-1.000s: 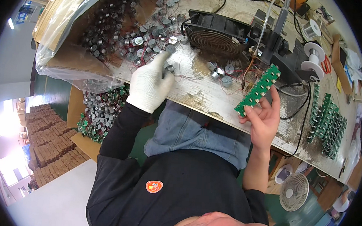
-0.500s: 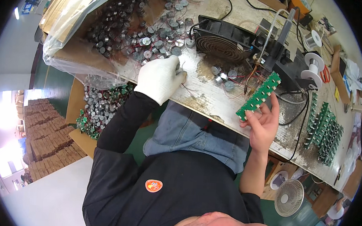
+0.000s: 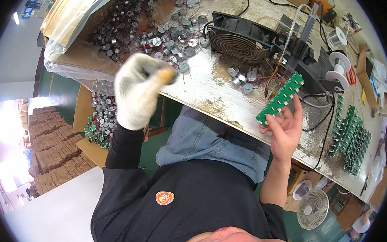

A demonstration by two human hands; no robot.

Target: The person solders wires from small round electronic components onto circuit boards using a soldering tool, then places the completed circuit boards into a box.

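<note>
Bare, my right hand (image 3: 285, 131) pinches the lower end of a long green circuit board strip (image 3: 281, 100), which slants up to the right with small pale parts along it. My left hand (image 3: 138, 88), in a white glove with a yellowed thumb tip, is raised near the table's front edge. Its fingers are curled together, and whatever they may hold is blurred. Beyond it lie many small round silver motors (image 3: 156, 42) with thin red wires. A few more motors (image 3: 242, 81) sit in front of the soldering fixture (image 3: 295, 49), whose tip is close to the board.
A black fan (image 3: 240, 46) stands behind the loose motors. White spools (image 3: 338, 70) and rows of green boards (image 3: 351, 139) are on the right of the table (image 3: 204, 93). A carton (image 3: 85, 110) with motors stands below the left edge. Black cables hang near the right hand.
My left hand has moved left and toward me, off the tabletop by the motor pile. My right hand still holds the circuit board in nearly the same place.
</note>
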